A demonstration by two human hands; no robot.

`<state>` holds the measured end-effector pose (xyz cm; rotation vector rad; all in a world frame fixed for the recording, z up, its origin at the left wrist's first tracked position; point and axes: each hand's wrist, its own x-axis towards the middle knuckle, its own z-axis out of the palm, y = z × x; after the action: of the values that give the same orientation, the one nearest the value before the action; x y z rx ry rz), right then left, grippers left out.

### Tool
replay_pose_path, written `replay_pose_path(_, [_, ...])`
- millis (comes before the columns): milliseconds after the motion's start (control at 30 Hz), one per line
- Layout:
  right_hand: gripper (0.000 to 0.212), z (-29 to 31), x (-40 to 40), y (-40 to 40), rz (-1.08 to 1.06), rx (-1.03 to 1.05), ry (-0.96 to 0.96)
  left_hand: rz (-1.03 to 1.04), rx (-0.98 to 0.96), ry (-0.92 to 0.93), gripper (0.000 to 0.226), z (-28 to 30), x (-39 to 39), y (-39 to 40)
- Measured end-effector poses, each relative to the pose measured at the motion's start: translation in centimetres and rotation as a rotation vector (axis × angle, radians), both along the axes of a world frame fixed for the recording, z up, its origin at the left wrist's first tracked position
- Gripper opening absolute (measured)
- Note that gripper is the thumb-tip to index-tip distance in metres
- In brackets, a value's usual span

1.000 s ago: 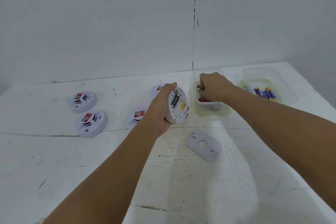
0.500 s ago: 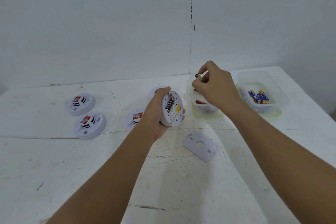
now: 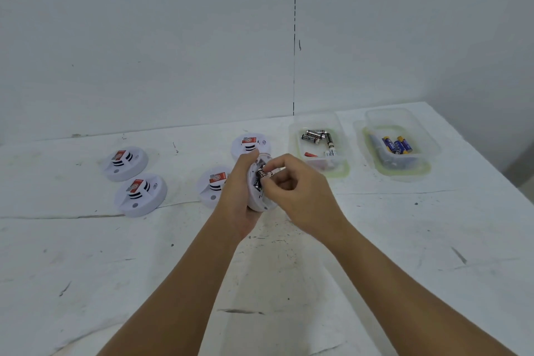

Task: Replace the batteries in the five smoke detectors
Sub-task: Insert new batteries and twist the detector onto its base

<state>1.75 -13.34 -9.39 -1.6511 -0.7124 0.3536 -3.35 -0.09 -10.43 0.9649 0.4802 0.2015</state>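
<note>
My left hand [image 3: 235, 199] grips a white smoke detector [image 3: 258, 203] on edge above the table, its open back facing right. A black battery [image 3: 261, 175] sits at the battery bay, pinched by the thumb and fingers of my right hand [image 3: 300, 196]. Another dark battery shows in the bay just below it. Several more detectors lie face up on the table: two at the left [image 3: 126, 163] [image 3: 140, 194], one behind my left hand [image 3: 212, 185] and one further back [image 3: 250, 145].
A clear tub [image 3: 344, 172] behind my right hand holds several black batteries [image 3: 313, 136]. To its right, a second clear tub [image 3: 427, 141] on a green-rimmed lid holds blue batteries [image 3: 397, 145]. The white wall stands close behind; the table's edge runs down the right.
My right hand lifted out of the black-battery tub with a battery and moved left to the detector's back. The loose back plate is now hidden behind my arms.
</note>
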Motion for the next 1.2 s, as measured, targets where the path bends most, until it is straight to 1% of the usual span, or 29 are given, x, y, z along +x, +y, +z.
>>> replay_pose_path(133, [0.014,-0.9,-1.6,0.0,-0.078,0.044,-0.031,-0.001,0.03,-0.026,0.031,-1.1,-0.8,-0.2])
replay_pose_path(233, [0.021,-1.7,-2.4,-0.2,-0.097,0.086,-0.032,0.024,-0.006,-0.027,0.032,-1.6,-1.2,-0.2])
replay_pose_path(300, [0.03,-1.9,-2.6,-0.4,-0.035,0.077,-0.02,0.042,-0.051,-0.019,0.033,-1.9,-1.5,0.0])
replay_pose_path(400, [0.042,-1.9,-2.7,-0.9,0.105,0.013,-0.016,0.046,-0.105,-0.018,0.046,-2.3,-1.8,0.4])
replay_pose_path(467, [0.042,-1.9,-2.7,-1.0,0.105,-0.002,-0.058,0.046,-0.117,-0.028,0.049,-2.5,-2.0,0.6])
replay_pose_path(633, [0.04,-1.9,-2.9,-0.6,0.046,0.013,-0.126,0.034,-0.138,-0.028,0.043,-2.6,-2.6,0.2])
replay_pose_path(733, [0.04,-2.4,-2.9,-0.5,0.031,0.052,-0.088,0.014,-0.083,-0.005,0.05,-2.3,-2.8,0.4])
replay_pose_path(800, [0.04,-2.6,-2.9,-0.5,0.016,0.058,-0.112,-0.02,-0.059,-0.014,0.052,-2.4,-2.7,0.5])
replay_pose_path(933, [0.04,-2.8,-3.2,-0.4,0.043,0.049,-0.19,0.025,0.001,0.001,0.049,-2.4,-3.0,0.5])
replay_pose_path(1100, [0.035,-3.0,-3.1,0.0,0.003,0.086,-0.165,0.046,0.015,0.008,0.061,-2.0,-2.9,0.7])
replay_pose_path(1200, [0.04,-3.2,-3.2,0.3,0.007,0.124,-0.178,0.042,0.04,-0.024,0.051,-2.0,-2.9,0.9])
